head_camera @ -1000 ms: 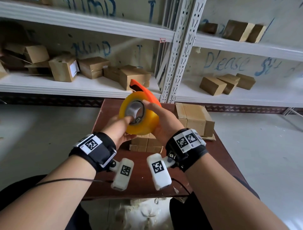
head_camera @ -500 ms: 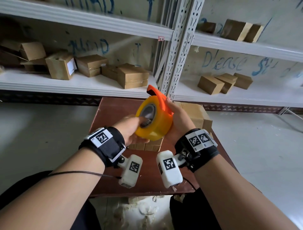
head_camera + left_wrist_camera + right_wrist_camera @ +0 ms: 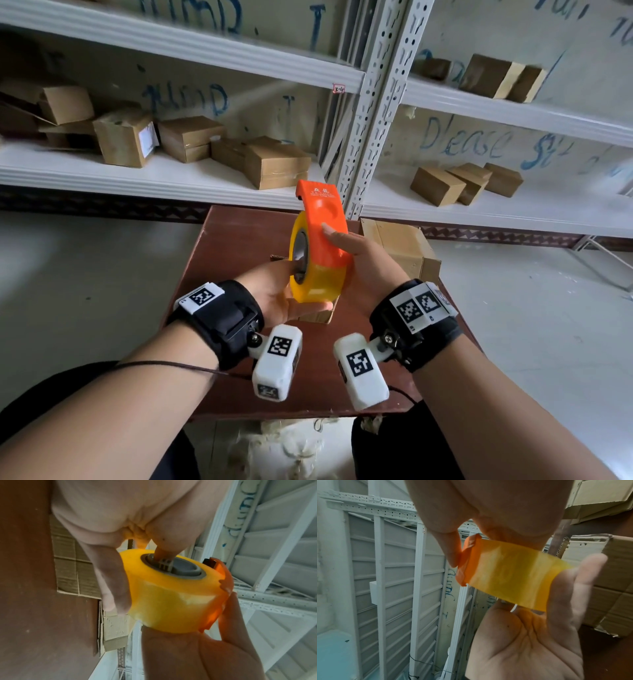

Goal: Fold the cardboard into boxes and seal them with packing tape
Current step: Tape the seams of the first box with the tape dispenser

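Turned edge-on since half a second ago, the tape roll [image 3: 317, 274] in its orange dispenser [image 3: 323, 228] is held above the table [image 3: 219, 240], gripped by both the left hand [image 3: 277, 294] and the right hand [image 3: 363, 270].

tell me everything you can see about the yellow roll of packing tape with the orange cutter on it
The yellow roll of translucent packing tape is fat, wound on a grey core, with an orange plastic cutter clipped over its upper part; the cutter bears small printed lettering and a toothed edge. It is held on edge above the brown table, touching nothing but hands. The left hand cups it from below with a finger in the core; the right hand grips the cutter side.
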